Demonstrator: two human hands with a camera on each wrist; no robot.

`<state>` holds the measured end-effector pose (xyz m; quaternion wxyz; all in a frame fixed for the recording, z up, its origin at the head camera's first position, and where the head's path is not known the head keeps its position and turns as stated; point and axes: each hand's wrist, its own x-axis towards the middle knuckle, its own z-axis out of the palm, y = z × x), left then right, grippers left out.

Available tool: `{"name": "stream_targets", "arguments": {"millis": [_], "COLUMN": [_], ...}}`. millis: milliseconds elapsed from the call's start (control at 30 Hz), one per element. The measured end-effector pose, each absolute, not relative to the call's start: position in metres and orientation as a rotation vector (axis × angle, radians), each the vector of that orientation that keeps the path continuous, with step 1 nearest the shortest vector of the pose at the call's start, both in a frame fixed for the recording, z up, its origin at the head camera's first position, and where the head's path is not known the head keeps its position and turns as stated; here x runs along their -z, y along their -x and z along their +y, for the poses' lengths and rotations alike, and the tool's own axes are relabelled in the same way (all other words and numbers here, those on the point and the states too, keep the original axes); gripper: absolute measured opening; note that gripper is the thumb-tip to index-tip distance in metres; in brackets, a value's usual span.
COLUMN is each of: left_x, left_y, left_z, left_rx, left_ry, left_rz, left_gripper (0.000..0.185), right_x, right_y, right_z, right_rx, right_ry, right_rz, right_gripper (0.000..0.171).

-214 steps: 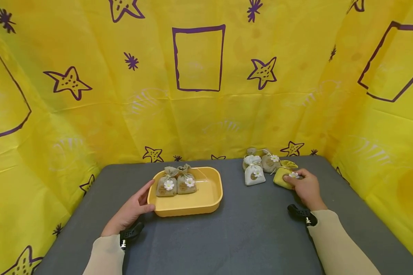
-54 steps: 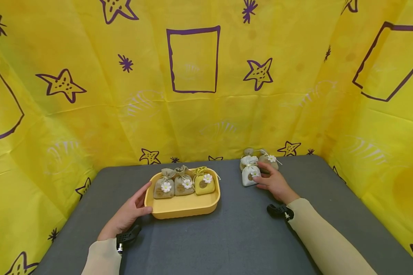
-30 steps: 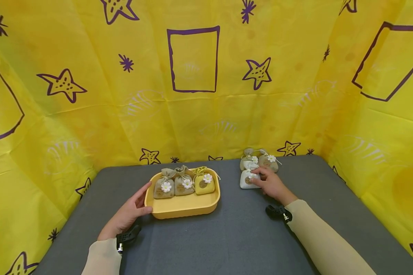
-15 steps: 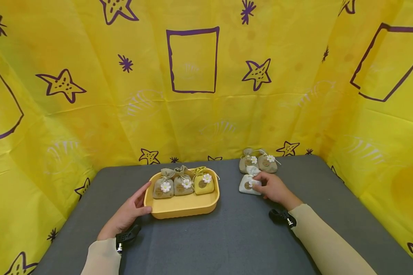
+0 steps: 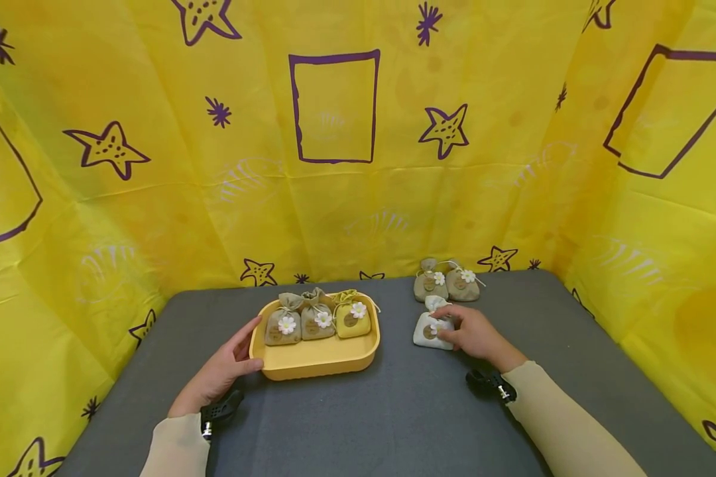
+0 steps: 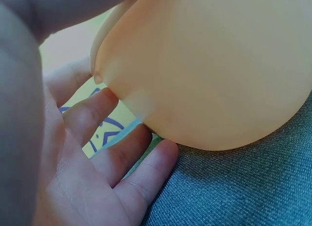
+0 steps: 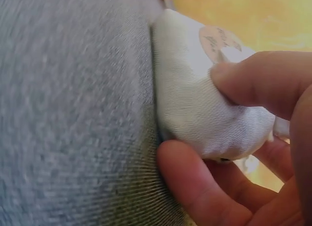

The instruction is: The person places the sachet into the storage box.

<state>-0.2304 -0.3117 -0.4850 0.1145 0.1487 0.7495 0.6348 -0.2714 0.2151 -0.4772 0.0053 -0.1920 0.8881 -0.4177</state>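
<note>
My left hand holds the left end of a yellow plastic tray, fingertips against its side wall and thumb at the front corner. In the tray, two grey-beige drawstring sachets and a yellow sachet lie in a row, each with a white flower. To the right of the tray, my right hand pinches a white drawstring sachet low over the table. The right wrist view shows the thumb on the white pouch's face by its round label and the fingers at its edge and underneath.
Two more beige sachets sit side by side at the back of the table, just behind the white one. Dark grey cloth covers the table. A yellow curtain with purple starfish drawings stands at the back and sides.
The yellow sachet has gone from the right-hand group into the tray. My right hand then took the white sachet and drew it forward, away from the beige ones. My left hand stays on the tray.
</note>
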Motion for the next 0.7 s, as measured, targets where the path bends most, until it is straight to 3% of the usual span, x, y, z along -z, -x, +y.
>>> {"name": "stream_targets", "arguments": {"millis": [333, 700], "left_x": [0.486, 0.485], "left_y": [0.231, 0.231], "left_z": [-0.312, -0.311], "left_rx": [-1.855, -1.849], "left_ry": [-0.44, -0.44], "left_rz": [2.208, 2.21], "left_gripper": [0.085, 0.086], "right_x": [0.476, 0.46], "right_y": [0.265, 0.262], "right_z": [0.215, 0.225], "right_rx": [1.31, 1.519], "right_ry": [0.605, 0.359], "right_rz": [2.787, 2.74], "right_gripper": [0.025, 0.031]}}
